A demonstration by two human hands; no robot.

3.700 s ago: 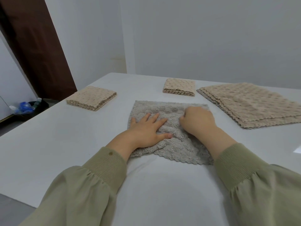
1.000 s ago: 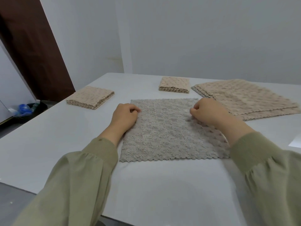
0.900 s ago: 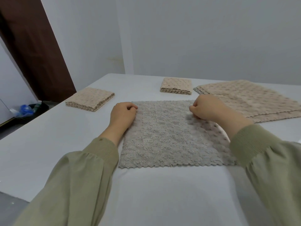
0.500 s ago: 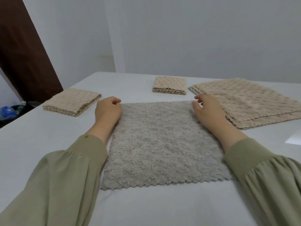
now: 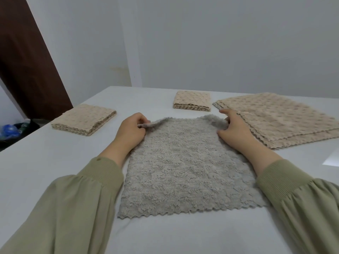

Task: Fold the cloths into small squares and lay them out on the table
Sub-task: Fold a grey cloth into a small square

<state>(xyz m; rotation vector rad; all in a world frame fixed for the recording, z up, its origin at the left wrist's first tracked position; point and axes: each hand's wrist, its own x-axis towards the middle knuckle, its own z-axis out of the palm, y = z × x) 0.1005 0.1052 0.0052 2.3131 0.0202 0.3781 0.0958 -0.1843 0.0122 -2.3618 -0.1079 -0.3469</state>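
Observation:
A grey fluffy cloth (image 5: 183, 169) lies spread out in front of me on the white table (image 5: 45, 162). My left hand (image 5: 131, 131) pinches its far left corner, which is lifted a little off the table. At the far right corner my right hand (image 5: 233, 131) pinches the cloth too, and that corner is also raised. Two beige cloths folded into small squares lie beyond: one (image 5: 84, 119) at the left, another (image 5: 191, 102) at the back middle.
A stack of unfolded beige cloths (image 5: 280, 120) lies at the right, close to my right hand. A brown door (image 5: 23, 61) stands at the left, with blue items (image 5: 9, 130) on the floor below it. White walls rise behind the table.
The cloth was unfolded and laid flat. My hands have since slid to its far corners and pinched them, lifting the far edge slightly.

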